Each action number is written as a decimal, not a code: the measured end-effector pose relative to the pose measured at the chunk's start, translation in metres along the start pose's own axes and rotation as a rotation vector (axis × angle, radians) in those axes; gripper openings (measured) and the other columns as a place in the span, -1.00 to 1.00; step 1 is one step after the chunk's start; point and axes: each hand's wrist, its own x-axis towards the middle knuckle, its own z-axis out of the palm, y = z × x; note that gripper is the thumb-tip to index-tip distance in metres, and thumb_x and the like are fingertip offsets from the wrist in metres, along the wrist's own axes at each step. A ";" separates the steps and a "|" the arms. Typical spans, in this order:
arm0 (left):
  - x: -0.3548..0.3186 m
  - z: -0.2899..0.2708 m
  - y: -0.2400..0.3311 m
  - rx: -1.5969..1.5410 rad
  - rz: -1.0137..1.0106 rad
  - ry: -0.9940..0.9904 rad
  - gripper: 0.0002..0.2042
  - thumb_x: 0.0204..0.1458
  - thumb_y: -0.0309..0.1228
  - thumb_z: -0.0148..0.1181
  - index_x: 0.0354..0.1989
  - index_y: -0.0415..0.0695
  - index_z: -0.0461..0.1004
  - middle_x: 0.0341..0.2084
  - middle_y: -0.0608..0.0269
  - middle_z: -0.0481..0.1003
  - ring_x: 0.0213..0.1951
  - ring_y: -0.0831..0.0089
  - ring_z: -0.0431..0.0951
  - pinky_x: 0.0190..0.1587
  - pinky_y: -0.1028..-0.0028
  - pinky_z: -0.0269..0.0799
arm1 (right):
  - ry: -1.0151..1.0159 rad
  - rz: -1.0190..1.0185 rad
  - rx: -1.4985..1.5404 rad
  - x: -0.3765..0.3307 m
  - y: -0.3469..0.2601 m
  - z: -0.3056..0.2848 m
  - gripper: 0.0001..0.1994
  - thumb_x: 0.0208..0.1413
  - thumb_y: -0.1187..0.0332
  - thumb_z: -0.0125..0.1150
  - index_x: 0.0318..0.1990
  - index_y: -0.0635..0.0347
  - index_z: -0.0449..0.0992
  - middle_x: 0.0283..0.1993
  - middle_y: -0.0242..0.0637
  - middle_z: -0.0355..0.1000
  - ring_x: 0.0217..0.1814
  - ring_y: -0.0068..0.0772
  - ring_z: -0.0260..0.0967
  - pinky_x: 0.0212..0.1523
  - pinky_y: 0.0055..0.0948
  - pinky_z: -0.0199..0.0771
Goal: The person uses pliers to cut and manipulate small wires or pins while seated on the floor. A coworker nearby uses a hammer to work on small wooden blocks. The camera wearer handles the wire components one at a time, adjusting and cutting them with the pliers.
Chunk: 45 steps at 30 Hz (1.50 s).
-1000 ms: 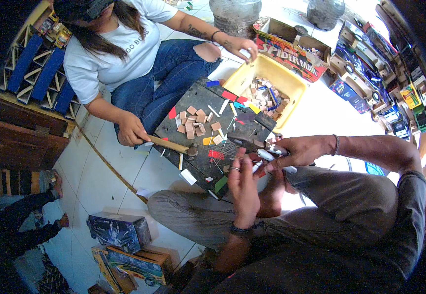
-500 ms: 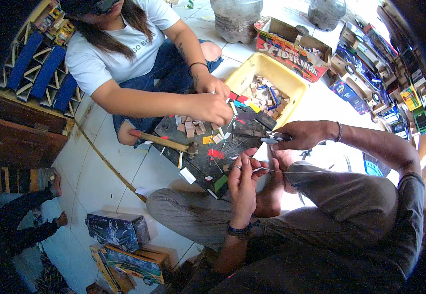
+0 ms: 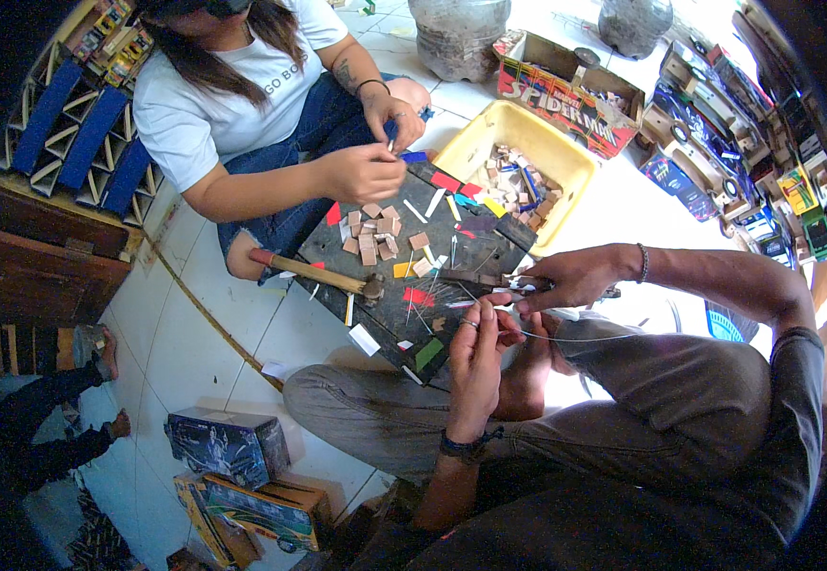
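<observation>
A thin pale wire point(image 3: 580, 340) is pinched in my left hand point(image 3: 475, 357) above my crossed legs, its length trailing right over my knee. My right hand point(image 3: 570, 279) is closed around a pair of pliers point(image 3: 473, 278), whose dark jaws point left over the board; most of the handles are hidden. The fingertips of both hands are close together. Beneath lies a dark board point(image 3: 323, 246) with wooden blocks point(image 3: 372, 234), several thin wire pieces and coloured scraps. A hammer point(image 3: 328, 276) rests across its left side.
Across the board sits a co-worker point(image 3: 232, 124), holding a small blue piece. A yellow tub point(image 3: 566, 205) of wooden blocks stands beyond the board, with a printed carton point(image 3: 566, 105) behind it. Toy boxes point(image 3: 228, 443) lie at lower left; wooden toy vehicles point(image 3: 708, 143) line the right.
My right hand and the pliers have moved down and left, up to my left hand. The co-worker's hands have drawn back from the board toward their body.
</observation>
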 end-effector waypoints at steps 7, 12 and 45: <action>0.001 -0.001 -0.004 -0.008 -0.002 -0.012 -0.66 0.35 -0.24 -0.22 0.01 -0.25 0.35 -0.45 0.39 0.36 -0.35 0.68 0.37 -0.21 0.61 0.38 | 0.007 0.027 0.013 0.002 -0.002 0.003 -0.53 0.26 0.00 0.01 -0.03 0.32 0.41 -0.21 -0.20 0.54 -0.17 -0.41 0.41 -0.14 -0.36 0.44; 0.001 -0.002 -0.006 0.006 0.002 -0.001 -0.67 0.35 -0.24 -0.22 0.02 -0.24 0.35 -0.45 0.40 0.35 -0.35 0.69 0.36 -0.22 0.62 0.38 | 0.037 -0.027 -0.016 0.002 0.000 0.003 -0.53 0.26 0.00 0.01 0.00 0.30 0.39 -0.22 -0.18 0.53 -0.18 -0.41 0.42 -0.15 -0.35 0.45; 0.000 -0.002 -0.010 -0.061 -0.020 0.056 -0.70 0.33 -0.23 -0.19 -0.05 -0.19 0.37 -0.44 0.38 0.39 -0.37 0.60 0.42 -0.28 0.56 0.36 | 0.004 -0.016 -0.002 0.005 0.001 0.009 -0.52 0.26 0.02 -0.01 -0.25 0.40 0.44 -0.47 -0.21 0.41 -0.41 -0.41 0.35 -0.39 -0.34 0.38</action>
